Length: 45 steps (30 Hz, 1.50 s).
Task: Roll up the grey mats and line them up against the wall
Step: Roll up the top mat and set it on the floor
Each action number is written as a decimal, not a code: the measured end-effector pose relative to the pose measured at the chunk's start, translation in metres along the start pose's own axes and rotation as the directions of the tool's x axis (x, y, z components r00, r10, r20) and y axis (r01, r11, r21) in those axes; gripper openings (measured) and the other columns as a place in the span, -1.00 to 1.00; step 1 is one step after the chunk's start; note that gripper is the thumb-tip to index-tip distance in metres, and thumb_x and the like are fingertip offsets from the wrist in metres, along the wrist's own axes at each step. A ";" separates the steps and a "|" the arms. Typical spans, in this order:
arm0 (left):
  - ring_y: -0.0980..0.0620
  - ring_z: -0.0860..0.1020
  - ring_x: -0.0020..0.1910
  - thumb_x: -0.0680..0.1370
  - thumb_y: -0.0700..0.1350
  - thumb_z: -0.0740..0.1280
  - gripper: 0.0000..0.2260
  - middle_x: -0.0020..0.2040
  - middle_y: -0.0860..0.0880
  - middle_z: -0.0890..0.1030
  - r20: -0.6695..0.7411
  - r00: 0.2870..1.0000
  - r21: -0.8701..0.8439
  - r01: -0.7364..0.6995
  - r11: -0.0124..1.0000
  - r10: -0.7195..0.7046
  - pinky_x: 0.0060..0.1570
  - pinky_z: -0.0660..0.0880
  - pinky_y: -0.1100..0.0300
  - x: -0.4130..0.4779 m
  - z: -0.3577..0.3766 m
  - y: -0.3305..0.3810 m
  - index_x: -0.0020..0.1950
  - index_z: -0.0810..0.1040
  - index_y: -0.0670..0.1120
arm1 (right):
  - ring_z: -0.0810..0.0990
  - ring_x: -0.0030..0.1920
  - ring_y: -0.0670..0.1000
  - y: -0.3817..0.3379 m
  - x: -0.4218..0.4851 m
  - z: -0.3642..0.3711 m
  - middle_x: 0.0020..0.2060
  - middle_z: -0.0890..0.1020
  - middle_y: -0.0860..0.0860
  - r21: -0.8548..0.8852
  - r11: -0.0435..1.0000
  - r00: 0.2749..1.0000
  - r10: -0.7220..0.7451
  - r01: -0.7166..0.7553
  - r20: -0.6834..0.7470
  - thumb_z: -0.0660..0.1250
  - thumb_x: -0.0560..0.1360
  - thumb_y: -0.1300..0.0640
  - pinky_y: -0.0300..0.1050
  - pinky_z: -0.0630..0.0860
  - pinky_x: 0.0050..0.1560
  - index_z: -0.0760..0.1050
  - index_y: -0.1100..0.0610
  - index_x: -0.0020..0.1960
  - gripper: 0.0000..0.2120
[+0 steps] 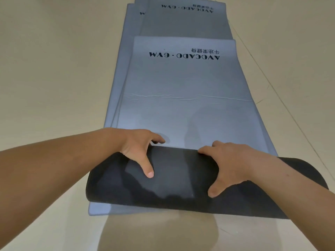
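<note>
Several grey mats printed "AVOCADO · GYM" lie stacked flat on the floor, running away from me. The top grey mat (184, 87) has its near end turned over into a thick roll (181, 183) that shows its dark underside. My left hand (139, 149) grips the roll's left part, fingers curled over its far side and thumb on the near face. My right hand (228, 165) grips the right part the same way. A crease crosses the top mat halfway along.
More grey mats (181, 22) lie under and beyond the top one, offset to the left. Beige floor (54, 69) spreads on both sides. A thin floor seam (282, 98) runs diagonally on the right. No wall is in view.
</note>
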State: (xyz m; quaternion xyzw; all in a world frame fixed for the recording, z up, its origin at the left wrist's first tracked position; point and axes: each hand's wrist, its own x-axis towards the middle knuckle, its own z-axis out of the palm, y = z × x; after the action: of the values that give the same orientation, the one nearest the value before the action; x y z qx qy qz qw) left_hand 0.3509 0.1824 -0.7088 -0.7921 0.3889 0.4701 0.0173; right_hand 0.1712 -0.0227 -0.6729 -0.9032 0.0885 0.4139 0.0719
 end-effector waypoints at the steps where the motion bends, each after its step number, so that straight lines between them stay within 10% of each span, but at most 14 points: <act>1: -0.02 0.37 0.52 0.29 0.18 0.70 0.03 0.56 0.10 0.35 -0.022 1.000 -0.018 -0.014 1.000 0.013 0.44 0.38 0.01 0.001 -0.005 -0.005 0.64 0.22 0.16 | 0.49 0.26 0.10 -0.010 0.001 0.003 0.29 0.39 -0.04 -0.035 0.999 1.000 0.028 -0.028 0.007 0.60 0.11 -0.44 0.10 0.54 0.21 0.03 -0.13 0.62 0.26; 5: 0.00 0.36 0.52 0.32 0.32 0.60 -0.04 0.58 0.16 0.30 -0.081 0.993 0.117 -0.072 0.990 0.082 0.47 0.37 -0.01 0.001 -0.007 -0.005 0.63 0.25 0.16 | 0.42 0.37 0.26 -0.033 0.014 0.018 0.44 0.32 0.14 -0.167 0.979 0.993 0.117 -0.116 -0.005 0.60 0.05 -0.49 0.38 0.48 0.28 -0.24 0.02 0.65 0.51; 9: 0.00 0.44 0.36 0.42 0.32 0.49 -0.25 0.41 0.11 0.43 -0.183 0.969 0.338 -0.099 0.936 0.168 0.26 0.51 -0.05 -0.011 -0.013 0.012 0.53 0.37 0.13 | 0.49 0.35 0.15 -0.010 0.022 -0.001 0.39 0.43 -0.01 -0.090 0.993 0.996 0.081 -0.083 -0.021 0.55 -0.02 -0.56 0.19 0.49 0.27 -0.11 -0.16 0.65 0.45; 17: -0.11 0.35 0.40 0.18 0.51 0.45 0.21 0.47 -0.01 0.28 -0.348 0.919 0.503 0.017 0.864 0.184 0.38 0.40 -0.15 -0.006 0.024 0.015 0.64 -0.04 0.07 | 0.46 0.42 0.10 0.012 0.028 -0.052 0.47 0.38 -0.10 0.183 0.975 0.937 0.181 -0.130 -0.299 0.60 0.06 -0.48 0.09 0.46 0.17 0.17 -0.21 0.61 0.23; 21: -0.05 0.49 0.19 0.13 0.48 0.45 0.10 0.29 0.04 0.42 -0.369 0.906 0.477 -0.007 0.879 0.208 0.16 0.52 -0.09 0.008 0.010 0.006 0.56 0.13 0.14 | 0.47 0.41 0.03 0.010 0.014 -0.044 0.45 0.46 -0.15 0.144 0.985 0.906 0.147 -0.096 -0.396 0.51 0.28 -0.45 0.03 0.48 0.19 0.27 -0.24 0.56 -0.06; 27: 0.01 0.58 0.02 0.13 0.41 0.53 -0.07 0.13 0.14 0.53 -0.291 0.943 0.335 -0.056 0.941 0.160 0.05 0.60 -0.02 0.013 -0.024 0.010 0.44 0.30 0.24 | 0.41 0.39 0.13 0.001 0.014 -0.011 0.39 0.40 -0.03 0.025 0.988 0.924 0.150 -0.151 -0.351 0.39 0.09 -0.62 0.24 0.39 0.39 -0.02 -0.27 0.58 0.20; 32: 0.06 0.57 -0.05 0.18 0.29 0.58 -0.23 -0.02 0.15 0.60 -0.243 0.960 0.295 -0.062 0.954 0.138 0.00 0.61 0.02 0.007 -0.028 0.021 0.33 0.39 0.27 | 0.52 0.08 0.03 0.015 0.014 -0.009 0.06 0.46 -0.11 -0.006 0.995 0.900 0.085 -0.097 -0.427 0.36 0.07 -0.60 0.07 0.47 0.14 0.18 -0.32 0.41 -0.01; 39: 0.07 0.64 0.05 0.15 0.23 0.70 -0.22 0.11 0.15 0.64 0.025 0.997 0.062 -0.073 0.995 0.071 0.12 0.63 -0.02 0.004 -0.021 0.028 0.28 0.44 0.28 | 0.55 -0.05 -0.04 0.023 0.010 -0.032 -0.04 0.55 -0.17 0.048 0.999 0.990 0.019 -0.012 -0.143 0.61 0.01 -0.44 -0.04 0.50 -0.10 0.27 -0.37 0.27 -0.08; 45: -0.05 0.49 0.30 0.39 0.42 0.44 -0.14 0.35 0.05 0.48 -0.397 0.911 0.322 0.027 0.946 0.109 0.20 0.54 -0.08 -0.007 -0.034 0.008 0.60 0.28 0.11 | 0.50 0.25 0.01 0.037 0.027 -0.027 0.22 0.47 -0.17 0.193 0.980 0.863 0.135 -0.044 -0.487 0.46 0.31 -0.47 -0.01 0.45 0.04 0.35 -0.27 0.41 -0.26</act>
State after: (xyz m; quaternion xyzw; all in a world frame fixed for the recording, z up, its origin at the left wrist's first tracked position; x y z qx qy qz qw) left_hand 0.3689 0.1676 -0.6815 -0.8510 0.4717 0.2243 0.0542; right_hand 0.2002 -0.0670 -0.6787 -0.9642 0.1820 0.1608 0.1066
